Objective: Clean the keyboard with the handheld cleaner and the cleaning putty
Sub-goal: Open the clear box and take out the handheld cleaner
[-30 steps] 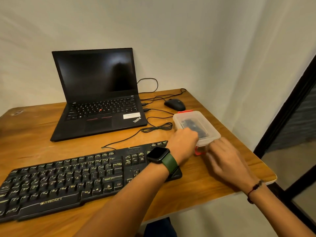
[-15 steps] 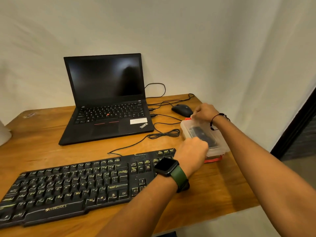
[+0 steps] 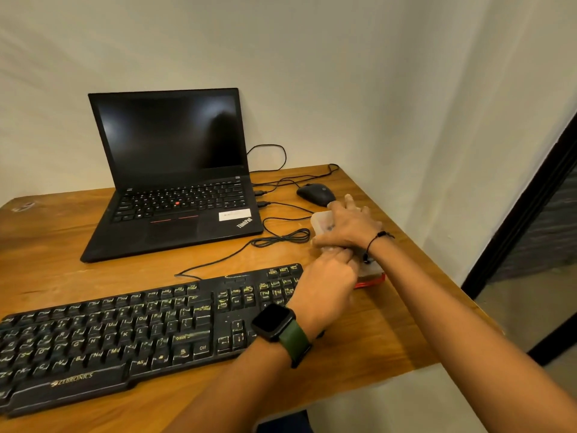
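Observation:
A black keyboard [image 3: 131, 335] lies across the front of the wooden table [image 3: 390, 332]. To its right stands a translucent plastic container [image 3: 319, 220] with a red clip [image 3: 370, 281] at its near end. Something dark lies inside, mostly hidden. My right hand [image 3: 351, 228] lies over the container's lid, fingers spread and curled round its edges. My left hand [image 3: 327, 285], with a green-strapped watch, holds the container's near end with curled fingers. No cleaner or putty is plainly visible.
An open black laptop [image 3: 175, 182] stands at the back. A black mouse [image 3: 315, 194] sits just behind the container, its cables [image 3: 281, 237] looping between laptop and keyboard. The table's right edge runs close to my right forearm, with a wall beyond it.
My right hand came from the container's near side to its far end, then settled over the lid. My left hand stayed at the near end. The camera tilted up.

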